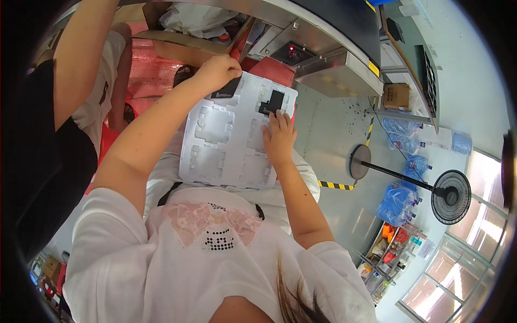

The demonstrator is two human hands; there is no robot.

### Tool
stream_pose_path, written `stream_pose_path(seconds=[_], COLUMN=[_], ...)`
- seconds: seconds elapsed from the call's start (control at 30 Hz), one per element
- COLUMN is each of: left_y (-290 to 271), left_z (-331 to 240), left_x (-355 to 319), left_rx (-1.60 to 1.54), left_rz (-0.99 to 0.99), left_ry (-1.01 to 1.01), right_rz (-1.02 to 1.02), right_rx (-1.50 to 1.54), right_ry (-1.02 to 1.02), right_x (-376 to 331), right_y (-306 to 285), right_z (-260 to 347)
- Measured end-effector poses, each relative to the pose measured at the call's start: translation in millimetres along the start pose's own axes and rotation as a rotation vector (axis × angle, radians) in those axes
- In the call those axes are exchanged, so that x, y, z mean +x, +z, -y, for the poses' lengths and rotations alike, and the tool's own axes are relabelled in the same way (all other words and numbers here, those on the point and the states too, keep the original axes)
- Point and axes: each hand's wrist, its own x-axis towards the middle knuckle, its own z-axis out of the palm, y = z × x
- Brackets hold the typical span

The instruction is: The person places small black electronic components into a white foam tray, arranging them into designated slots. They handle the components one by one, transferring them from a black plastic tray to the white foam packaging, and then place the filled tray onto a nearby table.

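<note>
A white moulded plastic tray [235, 160] with several shaped pockets rests across my lap. My left hand [217, 71] is at its far left corner, fingers closed on the edge of a flat black part [228, 89] over the far left pocket. Whether that part touches the pocket floor cannot be told. In the far right pocket lies another black part [275, 100], angular and stepped in outline. My right hand [280, 138] lies on the tray's right side with fingers stretched out, the fingertips at that part's near edge.
A metal machine edge with a dark belt [344, 24] runs beyond the tray. To my left sits a co-worker in black [40, 156]. Behind the tray is an open cardboard box [183, 46]. A standing fan [451, 197] and blue water bottles [398, 203] are at the right.
</note>
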Motion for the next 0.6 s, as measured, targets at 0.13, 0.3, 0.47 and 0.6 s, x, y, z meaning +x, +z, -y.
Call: stream_pose_path(seconds=[0.13, 0.3, 0.47, 0.6], left_y=[12.3, 30.3, 39.1, 34.8], left_z=[13.3, 15.4, 17.4, 0.1], left_x=[0.5, -54.6, -108.4, -103.9], left_rx=[0.291, 0.612, 0.670, 0.686], left_rz=[-0.105, -0.178, -0.068, 0.006], left_ry=[0.063, 0.281, 0.308, 0.203], right_rz=[-0.015, 0.026, 0.047, 0.096], right_rx=[0.092, 0.092, 0.056, 0.302], right_ry=[0.021, -0.097, -0.118, 0.062], right_x=[18.9, 11.4, 9.4, 38.2], right_y=[-6.9, -0.2, -2.6, -17.2], right_z=[1.6, 18.2, 22.6, 28.9])
